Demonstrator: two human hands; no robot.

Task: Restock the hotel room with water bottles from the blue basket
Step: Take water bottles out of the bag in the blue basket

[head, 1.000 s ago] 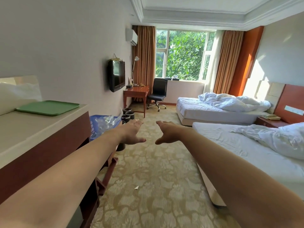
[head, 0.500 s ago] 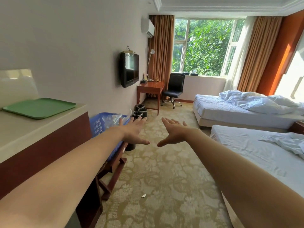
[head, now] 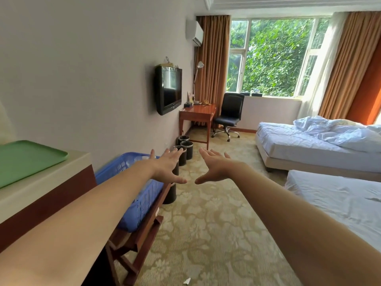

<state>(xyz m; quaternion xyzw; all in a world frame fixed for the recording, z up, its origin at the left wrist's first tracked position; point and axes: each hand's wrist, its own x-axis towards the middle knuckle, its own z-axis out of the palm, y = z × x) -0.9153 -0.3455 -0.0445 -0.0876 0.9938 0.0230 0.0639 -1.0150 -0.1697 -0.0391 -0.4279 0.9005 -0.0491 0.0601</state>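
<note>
Head view: left hand (head: 165, 169) and right hand (head: 216, 169) outstretched, fingers (head: 206, 154) spread and empty, beside blue basket (head: 142, 201); water bottles inside blurred, probably light, smooth, squashy, best gripped mid-body.

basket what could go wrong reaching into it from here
1. The basket sits raised on a folding wooden rack; a hard tug might slide or tip it off.
2. The left hand and right hand are open and empty, and the bins stand just beyond the rack, where they could get kicked.
</note>
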